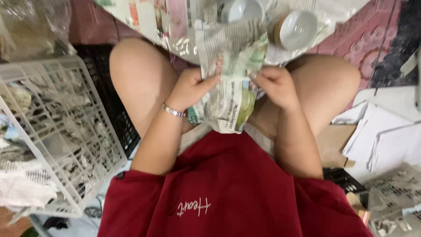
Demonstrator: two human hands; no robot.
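Observation:
I sit on the floor with knees apart and hold a crumpled newspaper bundle (230, 83) over my lap. My left hand (189, 87), with a silver bracelet at the wrist, grips the bundle's left side. My right hand (277, 85) pinches its right edge. What the paper wraps is hidden. Just beyond the bundle, two white bowls lie on spread newspaper: one (298, 28) to the right, tilted toward me, and another (243, 9) at the top edge.
A white plastic crate (66, 131) holding newspaper-wrapped items stands at my left, over a black crate (109, 96). White paper sheets (386, 136), cardboard and more newspaper (394, 193) lie at my right. A patterned pink rug (368, 48) covers the floor ahead.

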